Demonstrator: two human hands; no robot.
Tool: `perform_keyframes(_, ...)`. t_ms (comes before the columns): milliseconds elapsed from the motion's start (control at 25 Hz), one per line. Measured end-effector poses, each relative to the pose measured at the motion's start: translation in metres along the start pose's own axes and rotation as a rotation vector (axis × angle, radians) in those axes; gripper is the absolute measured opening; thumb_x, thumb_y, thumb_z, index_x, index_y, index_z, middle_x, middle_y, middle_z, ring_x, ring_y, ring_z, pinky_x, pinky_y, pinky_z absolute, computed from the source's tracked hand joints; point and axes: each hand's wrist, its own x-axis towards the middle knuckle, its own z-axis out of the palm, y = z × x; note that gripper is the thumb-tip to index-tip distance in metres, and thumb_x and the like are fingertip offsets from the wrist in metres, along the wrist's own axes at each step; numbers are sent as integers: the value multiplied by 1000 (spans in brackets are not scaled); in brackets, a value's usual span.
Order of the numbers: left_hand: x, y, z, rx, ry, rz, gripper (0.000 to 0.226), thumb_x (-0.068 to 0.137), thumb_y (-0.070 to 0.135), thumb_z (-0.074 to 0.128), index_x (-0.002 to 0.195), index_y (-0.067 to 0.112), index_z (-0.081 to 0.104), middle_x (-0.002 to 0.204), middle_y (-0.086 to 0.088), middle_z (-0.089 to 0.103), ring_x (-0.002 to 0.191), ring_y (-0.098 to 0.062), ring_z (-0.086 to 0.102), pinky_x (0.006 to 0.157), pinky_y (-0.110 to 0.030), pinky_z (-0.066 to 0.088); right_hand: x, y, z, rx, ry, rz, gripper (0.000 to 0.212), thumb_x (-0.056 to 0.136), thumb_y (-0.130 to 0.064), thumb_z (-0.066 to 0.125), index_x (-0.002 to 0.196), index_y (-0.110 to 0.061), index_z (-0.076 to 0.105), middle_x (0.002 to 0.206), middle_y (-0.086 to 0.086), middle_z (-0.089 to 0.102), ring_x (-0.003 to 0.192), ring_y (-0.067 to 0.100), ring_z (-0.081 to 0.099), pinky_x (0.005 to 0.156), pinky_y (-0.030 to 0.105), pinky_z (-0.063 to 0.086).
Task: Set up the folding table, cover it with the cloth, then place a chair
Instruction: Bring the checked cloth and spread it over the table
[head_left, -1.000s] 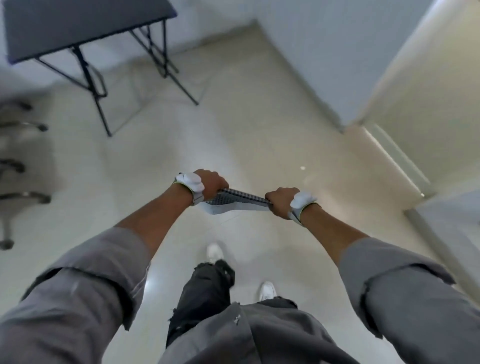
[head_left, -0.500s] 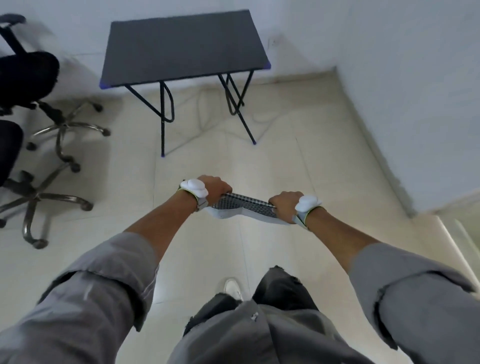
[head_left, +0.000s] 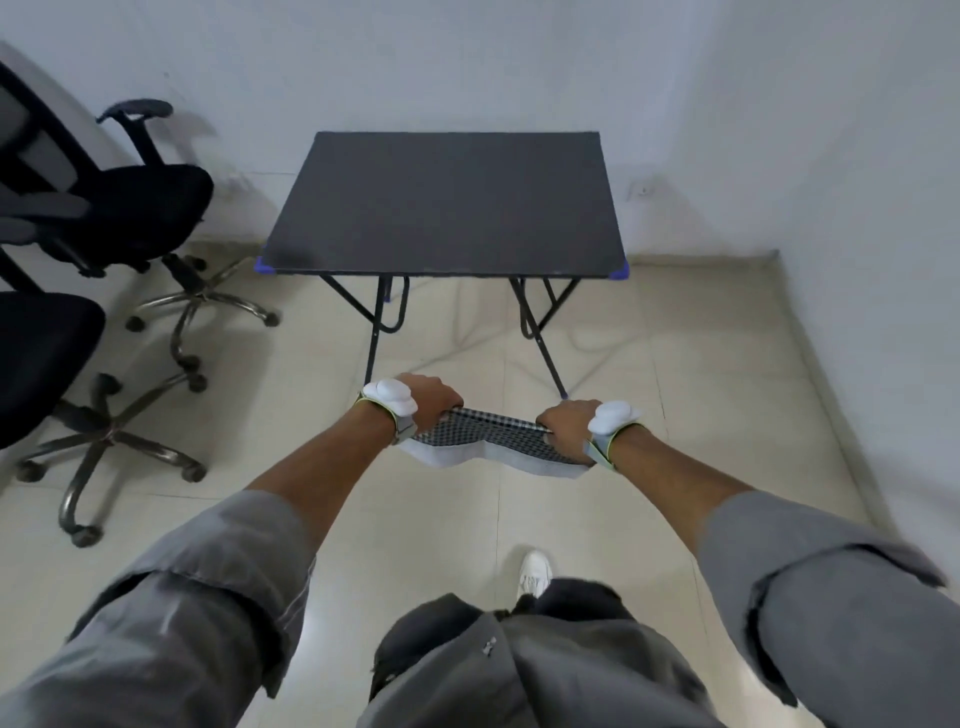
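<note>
Left hand (head_left: 428, 402) and right hand (head_left: 566, 428) gripping checkered cloth (head_left: 493, 441) – limp, folded – matte dark folding table (head_left: 447, 208) ahead

One folding table (head_left: 447, 202), one checked cloth (head_left: 493, 439), two hands (both gripping), two office chairs (head_left: 130, 208).

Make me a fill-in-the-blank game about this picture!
1. Both hands hold a checked ____ stretched between them.
2. The table stands with its legs unfolded and its top is ____.
3. The two black chairs stand to the table's ____.
4. The left hand and right hand are both ____ on what they hold.

Missing words: cloth; bare; left; shut
</note>
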Motion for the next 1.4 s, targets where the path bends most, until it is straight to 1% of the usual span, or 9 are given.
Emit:
perform_keyframes(240,86,-105,-122,10,162,-120,23,96,19,48,113,26,62,106,-4,70,93,-32,67,66,-32,46,120,70,-158,-139,229,-23,28,94,-27,46,118,-25,62,113,9,68,99,33,67,74,35,48)
perform_keyframes(400,138,-181,-215,72,438,-219,26,97,19,49,118,30,61,108,-3,71,95,-33,68,71,-36,48,190,102,-267,-174,491,51,25,90,-16,46,110,-22,58,102,8,69,92,34,68,66,36,39)
perform_keyframes(600,215,-261,-231,61,672,-265,34,95,13,52,125,27,54,117,1,68,102,-29,67,79,-39,49,283,122,-319,-206,704,81,20,93,-13,47,110,-16,56,102,5,68,88,33,66,62,37,40)
perform_keyframes(680,253,-286,-208,-46,565,-224,47,94,12,54,138,25,46,141,-2,56,126,-28,55,100,-42,43,330,125,-309,-195,574,78,26,94,-16,50,119,-16,54,115,5,63,103,31,62,74,39,44)
perform_keyframes(760,289,-306,-174,-97,232,-195,62,95,25,59,151,22,31,162,-7,25,148,-27,26,118,-49,25,375,125,-289,-172,304,96,34,96,-27,53,128,-16,50,127,5,56,117,29,55,88,44,47)
perform_keyframes(920,329,-327,-124,-164,-175,-117,80,94,44,60,158,22,16,167,-7,-2,154,-28,-1,121,-55,15,419,124,-242,26,-65,98,53,96,-41,53,140,-15,41,141,10,45,120,34,55,91,45,49)
perform_keyframes(1120,361,-343,-109,-333,-192,-127,86,93,44,62,158,23,9,166,-3,-11,154,-27,-7,118,-61,22,466,128,-232,62,-191,86,74,95,-34,57,156,-18,17,166,11,2,129,43,50,100,51,46)
perform_keyframes(1280,386,-360,-123,-401,-202,-178,87,93,43,62,159,23,9,166,-6,-14,153,-30,-10,120,-60,17,505,148,-255,25,-168,51,75,92,-14,55,156,-14,16,166,13,-3,129,43,50,100,51,47)
perform_keyframes(1400,407,-375,-139,-461,-213,-243,86,93,45,62,159,23,10,165,-12,-13,152,-35,-9,121,-56,15,530,168,-277,-51,-165,-36,79,94,-4,52,159,-14,9,166,12,-8,141,43,33,108,57,39)
